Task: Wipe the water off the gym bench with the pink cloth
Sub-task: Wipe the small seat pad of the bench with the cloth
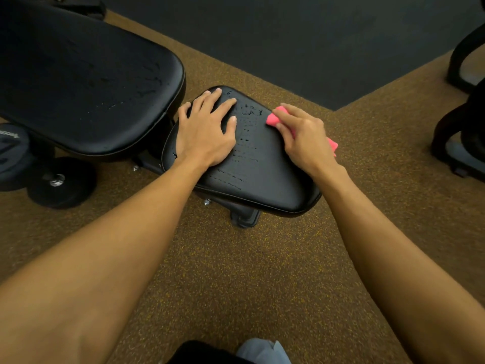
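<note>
Lettering on the weight plate is unreadable.

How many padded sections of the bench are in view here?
2. The large back pad fills the upper left; the smaller seat pad sits at centre, under the left hand and the right hand, which grips the pink cloth. Others may be off-frame.

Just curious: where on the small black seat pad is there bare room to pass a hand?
Free: the droplet-dotted strip between the left hand and the right hand gripping the crumpled pink cloth; the wide near end of the black padded seat. Crowded: its narrow far end, under both hands.
</note>
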`<state>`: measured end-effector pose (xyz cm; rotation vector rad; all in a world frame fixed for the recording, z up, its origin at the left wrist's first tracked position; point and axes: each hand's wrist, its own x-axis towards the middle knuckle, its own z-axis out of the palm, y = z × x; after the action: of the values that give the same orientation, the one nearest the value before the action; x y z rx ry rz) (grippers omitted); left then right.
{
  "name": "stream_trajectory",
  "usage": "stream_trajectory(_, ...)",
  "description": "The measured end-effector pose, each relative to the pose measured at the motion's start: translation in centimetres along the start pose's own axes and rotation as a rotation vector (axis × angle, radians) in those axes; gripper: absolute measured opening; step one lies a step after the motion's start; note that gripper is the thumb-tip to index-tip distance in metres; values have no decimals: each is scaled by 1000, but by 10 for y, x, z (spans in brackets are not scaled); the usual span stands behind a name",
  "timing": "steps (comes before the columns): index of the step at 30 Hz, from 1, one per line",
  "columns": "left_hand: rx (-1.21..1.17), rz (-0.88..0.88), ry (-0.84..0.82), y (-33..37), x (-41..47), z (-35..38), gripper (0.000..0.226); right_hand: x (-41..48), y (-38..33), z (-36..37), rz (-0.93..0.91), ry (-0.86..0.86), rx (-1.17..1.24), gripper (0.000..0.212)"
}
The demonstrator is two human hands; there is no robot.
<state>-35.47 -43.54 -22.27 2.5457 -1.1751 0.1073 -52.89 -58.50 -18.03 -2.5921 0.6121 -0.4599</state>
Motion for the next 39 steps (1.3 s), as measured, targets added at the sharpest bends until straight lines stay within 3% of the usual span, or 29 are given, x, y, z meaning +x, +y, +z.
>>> stream_trajectory(7,5,-2,13,2,-2,0,52,-27,5,-1,-285,-113,-5,35)
stream_trajectory(13,-2,-4,12,1,0,-3,52,-6,5,0,-29,30,-20,35)
stream_trajectory(16,-12,-8,18,1,-2,-2,53,3,-9,8,-54,-7,-6,37)
stream_trajectory(21,-31,-2,41,1,-2,-1,52,-25,-2,0,-256,-113,-11,35)
stream_trajectory(27,-65,-3,61,-2,0,2,52,-17,-1,0,-14,13,-6,36)
stream_trajectory(35,-86,47,-6,-5,-8,-6,54,-47,-10,-2,-297,-148,-2,35)
stream_trajectory(39,-61,71,-10,-9,-16,-13,53,-39,-5,-7,-140,-56,-36,36)
